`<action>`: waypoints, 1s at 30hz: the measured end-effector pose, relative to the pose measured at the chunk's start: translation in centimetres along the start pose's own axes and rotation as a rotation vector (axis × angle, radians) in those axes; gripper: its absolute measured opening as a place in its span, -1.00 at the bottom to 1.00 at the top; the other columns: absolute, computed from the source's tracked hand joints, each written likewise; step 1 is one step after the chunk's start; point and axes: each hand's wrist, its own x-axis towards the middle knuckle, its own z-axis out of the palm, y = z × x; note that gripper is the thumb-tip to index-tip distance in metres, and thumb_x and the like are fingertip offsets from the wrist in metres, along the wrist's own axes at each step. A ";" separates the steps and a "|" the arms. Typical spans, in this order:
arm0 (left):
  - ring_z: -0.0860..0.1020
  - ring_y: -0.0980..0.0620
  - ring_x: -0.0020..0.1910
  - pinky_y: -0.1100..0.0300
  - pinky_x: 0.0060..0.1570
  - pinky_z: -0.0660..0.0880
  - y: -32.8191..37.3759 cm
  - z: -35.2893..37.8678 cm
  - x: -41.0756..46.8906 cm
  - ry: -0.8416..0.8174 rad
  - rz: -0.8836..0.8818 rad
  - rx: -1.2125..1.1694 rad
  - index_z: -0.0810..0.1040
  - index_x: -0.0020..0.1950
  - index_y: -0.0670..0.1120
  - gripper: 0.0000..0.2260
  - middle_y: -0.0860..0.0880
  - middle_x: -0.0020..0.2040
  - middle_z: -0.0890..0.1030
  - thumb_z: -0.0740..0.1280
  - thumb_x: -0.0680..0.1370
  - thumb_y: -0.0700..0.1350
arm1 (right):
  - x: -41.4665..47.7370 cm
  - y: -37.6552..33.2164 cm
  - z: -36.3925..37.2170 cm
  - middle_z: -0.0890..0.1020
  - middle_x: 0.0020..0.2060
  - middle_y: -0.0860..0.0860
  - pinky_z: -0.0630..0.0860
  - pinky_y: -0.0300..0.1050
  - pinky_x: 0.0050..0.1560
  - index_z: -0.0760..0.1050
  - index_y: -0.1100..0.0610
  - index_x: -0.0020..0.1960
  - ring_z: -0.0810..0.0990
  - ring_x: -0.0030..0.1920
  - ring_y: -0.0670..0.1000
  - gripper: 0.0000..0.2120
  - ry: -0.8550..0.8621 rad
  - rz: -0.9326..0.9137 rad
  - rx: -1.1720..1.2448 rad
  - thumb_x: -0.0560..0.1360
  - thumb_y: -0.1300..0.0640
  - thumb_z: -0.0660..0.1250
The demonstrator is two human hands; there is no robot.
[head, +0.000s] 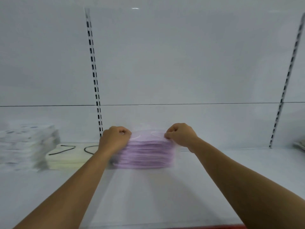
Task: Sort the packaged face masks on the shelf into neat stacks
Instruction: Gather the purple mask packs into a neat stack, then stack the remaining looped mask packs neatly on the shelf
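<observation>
A stack of purple packaged face masks [146, 152] stands on the white shelf [165, 195], near its back wall. My left hand [113, 139] grips the stack's left end with curled fingers. My right hand [179, 134] pinches the top right edge of the stack. To the left lies a low stack of pale yellow masks [66, 157] with black ear loops on top. Further left a taller pile of white patterned mask packs [24, 144] is blurred.
The shelf's back wall has two slotted uprights, one [96, 90] just behind my left hand and one [285, 83] at the right. Another item [299, 145] peeks in at the far right edge. A red strip [206, 226] runs along the shelf's front edge.
</observation>
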 end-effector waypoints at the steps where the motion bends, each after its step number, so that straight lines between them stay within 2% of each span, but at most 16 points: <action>1: 0.57 0.00 0.11 0.23 -0.01 0.37 -0.3 0.3 0.0 -0.012 -0.010 0.039 0.68 -0.04 0.10 -0.82 0.09 0.02 0.69 0.27 0.56 0.01 | -0.1 0.3 0.2 0.63 -0.17 -0.10 0.55 -0.06 0.03 0.60 0.01 -0.16 0.59 -0.04 -0.01 -0.94 -0.004 0.009 0.007 0.43 0.03 0.45; 6: 0.59 0.02 0.05 0.22 -0.07 0.38 -0.1 0.2 0.1 0.023 0.036 0.098 0.68 -0.03 0.11 -0.79 0.12 -0.01 0.68 0.24 0.57 0.02 | -0.1 0.4 -0.1 0.63 -0.14 -0.09 0.54 -0.07 0.02 0.60 0.02 -0.14 0.58 -0.05 -0.01 -0.91 0.016 0.011 0.031 0.45 0.00 0.43; 10: 0.53 -0.01 0.14 0.17 0.00 0.40 0.9 -0.7 -0.4 0.081 0.082 0.125 0.65 -0.06 0.13 -0.83 0.10 0.08 0.65 0.25 0.56 0.03 | -0.3 0.3 -1.7 0.64 -0.12 -0.09 0.53 -0.07 0.02 0.55 -0.02 -0.20 0.59 -0.05 0.01 -0.92 0.060 0.010 0.052 0.46 0.07 0.40; 14: 0.50 0.01 0.13 0.14 0.07 0.38 4.6 -0.5 -1.9 0.132 0.324 0.161 0.63 -0.01 0.05 -0.87 0.09 0.07 0.62 0.29 0.58 0.00 | -1.1 1.9 -4.5 0.65 -0.04 -0.08 0.54 -0.07 0.01 0.56 -0.02 -0.11 0.59 0.01 0.02 -0.97 0.137 0.027 -0.051 0.45 0.09 0.35; 18: 0.55 0.14 -0.01 0.19 -0.05 0.41 11.4 2.6 -5.2 -0.063 0.439 0.039 0.58 -0.10 0.11 -0.93 0.21 -0.04 0.59 0.32 0.54 0.03 | -3.3 4.6 -8.0 0.59 0.00 -0.08 0.39 -0.16 -0.08 0.51 -0.01 0.06 0.51 -0.04 0.00 -0.84 0.238 0.024 -0.306 0.48 0.08 0.30; 20: 0.56 0.20 -0.04 0.19 -0.02 0.46 14.7 4.8 -7.5 -0.203 0.453 -0.022 0.58 -0.13 0.12 -0.92 0.23 -0.07 0.61 0.33 0.52 0.06 | -4.5 6.3 -10.2 0.57 0.03 -0.05 0.36 -0.16 -0.08 0.52 0.03 0.11 0.48 -0.05 0.02 -0.80 0.285 0.015 -0.456 0.49 0.10 0.28; 24: 0.58 0.24 -0.05 0.18 0.00 0.52 20.8 9.6 -12.0 -0.397 0.544 -0.037 0.58 -0.10 0.14 -0.92 0.24 -0.08 0.62 0.32 0.53 0.10 | -7.0 10.9 -15.9 0.56 0.07 0.02 0.36 -0.10 -0.08 0.52 0.09 0.15 0.52 0.08 0.09 -0.75 0.357 0.017 -0.727 0.50 0.17 0.23; 30: 0.58 0.25 -0.07 0.20 -0.01 0.52 29.3 17.3 -17.0 -0.519 0.568 -0.085 0.58 -0.08 0.16 -0.91 0.24 -0.09 0.62 0.31 0.53 0.11 | -10.6 19.1 -24.9 0.56 0.10 0.04 0.44 -0.03 0.02 0.52 0.09 0.16 0.50 0.13 0.10 -0.75 0.365 0.090 -0.809 0.50 0.15 0.22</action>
